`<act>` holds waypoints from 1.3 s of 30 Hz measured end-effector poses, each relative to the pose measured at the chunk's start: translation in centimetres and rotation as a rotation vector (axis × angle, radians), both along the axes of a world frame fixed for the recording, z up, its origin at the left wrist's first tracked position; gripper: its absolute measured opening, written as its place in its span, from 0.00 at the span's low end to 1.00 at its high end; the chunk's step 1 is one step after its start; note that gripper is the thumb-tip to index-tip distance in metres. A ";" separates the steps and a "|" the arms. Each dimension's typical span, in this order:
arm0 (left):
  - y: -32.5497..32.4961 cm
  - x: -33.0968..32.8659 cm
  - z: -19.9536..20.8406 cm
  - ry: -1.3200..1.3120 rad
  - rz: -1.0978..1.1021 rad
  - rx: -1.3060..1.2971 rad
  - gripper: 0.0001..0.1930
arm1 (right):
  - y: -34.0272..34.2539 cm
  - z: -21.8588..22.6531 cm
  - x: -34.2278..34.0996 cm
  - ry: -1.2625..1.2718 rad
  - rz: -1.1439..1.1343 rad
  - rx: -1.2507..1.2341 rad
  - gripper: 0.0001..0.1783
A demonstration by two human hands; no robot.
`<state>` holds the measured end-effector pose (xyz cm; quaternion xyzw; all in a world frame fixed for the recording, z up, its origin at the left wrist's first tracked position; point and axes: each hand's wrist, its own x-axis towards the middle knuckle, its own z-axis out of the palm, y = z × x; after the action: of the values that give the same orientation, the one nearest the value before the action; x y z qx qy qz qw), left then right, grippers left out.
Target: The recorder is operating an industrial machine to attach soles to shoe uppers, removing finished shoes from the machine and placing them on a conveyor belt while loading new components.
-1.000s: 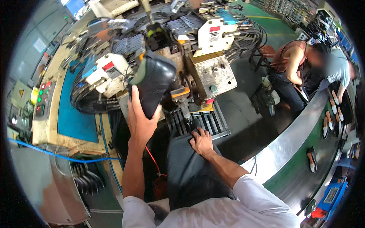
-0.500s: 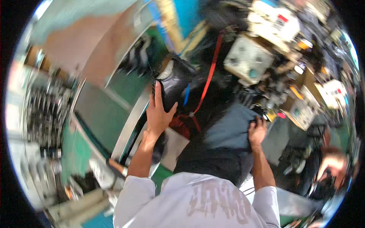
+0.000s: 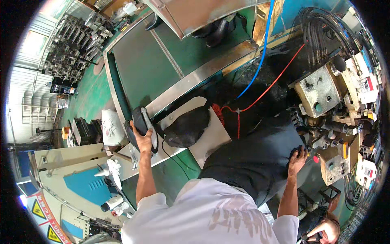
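Note:
My left hand (image 3: pixel 142 141) is closed on a black shoe (image 3: pixel 141 118) with a pale grey, fuzzy-looking edge. The shoe is tilted over the near metal edge of a green conveyor, at the left end of a light board. Just right of it, a dark cloth-like bundle (image 3: pixel 189 129) lies on the board (image 3: pixel 211 140). My right hand (image 3: pixel 297 161) rests by my right knee, its fingers curled over something small and black whose kind I cannot make out.
The conveyor (image 3: pixel 142 61) carries dark shoes (image 3: pixel 217 32) under a brown metal hood (image 3: pixel 203 14). A blue hose (image 3: pixel 260 65) and a red hose (image 3: pixel 270 87) hang ahead. Control boxes (image 3: pixel 319 91) crowd the right. A person (image 3: pixel 327 232) sits low at the right.
The view has swung and steadied. My left hand has brought the shoe left and closer, from ahead of me to beside the board. My right hand stays at my knee.

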<state>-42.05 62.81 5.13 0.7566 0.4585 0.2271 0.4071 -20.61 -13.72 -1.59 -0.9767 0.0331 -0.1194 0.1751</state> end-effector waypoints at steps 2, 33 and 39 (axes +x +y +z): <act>-0.5 -0.6 -0.4 0.141 0.140 -0.071 0.58 | -0.6 0.3 0.0 0.022 -0.004 -0.018 0.32; -7.0 16.8 -6.8 0.631 -1.129 -0.087 0.43 | 3.8 4.8 -1.0 0.082 -0.562 0.135 0.26; -18.4 27.2 -6.5 0.473 -1.340 0.200 0.37 | 3.3 4.0 -1.4 0.030 -0.603 0.206 0.27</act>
<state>-14.86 44.39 -1.37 0.9381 -0.0518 -0.2008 0.2776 -22.02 -10.43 2.38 -0.9018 0.3354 -0.1476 0.2292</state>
